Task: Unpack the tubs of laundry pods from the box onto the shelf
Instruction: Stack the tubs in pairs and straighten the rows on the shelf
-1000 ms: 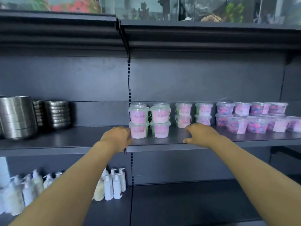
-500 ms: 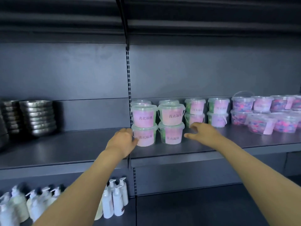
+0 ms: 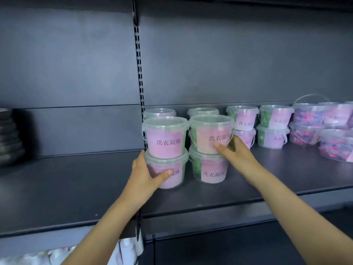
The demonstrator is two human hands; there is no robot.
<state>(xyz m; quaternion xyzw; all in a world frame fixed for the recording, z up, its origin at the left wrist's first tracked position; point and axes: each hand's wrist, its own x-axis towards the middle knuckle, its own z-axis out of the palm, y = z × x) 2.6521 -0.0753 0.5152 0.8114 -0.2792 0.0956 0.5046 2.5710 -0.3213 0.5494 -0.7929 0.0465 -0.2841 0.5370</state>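
**A:** What stands left of the slotted upright?

**B:** Far to its left, at the edge of view, is a stack of metal bowls on the dark shelf. It is blurred. Below the upright's foot, under the shelf, you can see the tops of some white bottles.

**A:** And my left hand?

**B:** Your left hand is just right of the upright's foot, clasping the lower left tub. Your thumb lies across its pink label and your other fingers wrap round its left side, out of sight. That tub stands on the shelf with the upper left tub upright on its lid.

**A:** What is further right of the upright?

**B:** A second stack stands there, the lower right tub with the upper right tub on top. Your right hand grasps the upper one, thumb pressed on the label's lower corner and fingers curled round its right side. I cannot tell whether the two stacks touch. Two more lids show behind them, closer to the back panel.

**A:** And past my right hand?

**B:** Further right of the upright, two stacks of green-pod tubs stand near the back. Farthest right are tubs of blue and pink pods, one with its handle raised.
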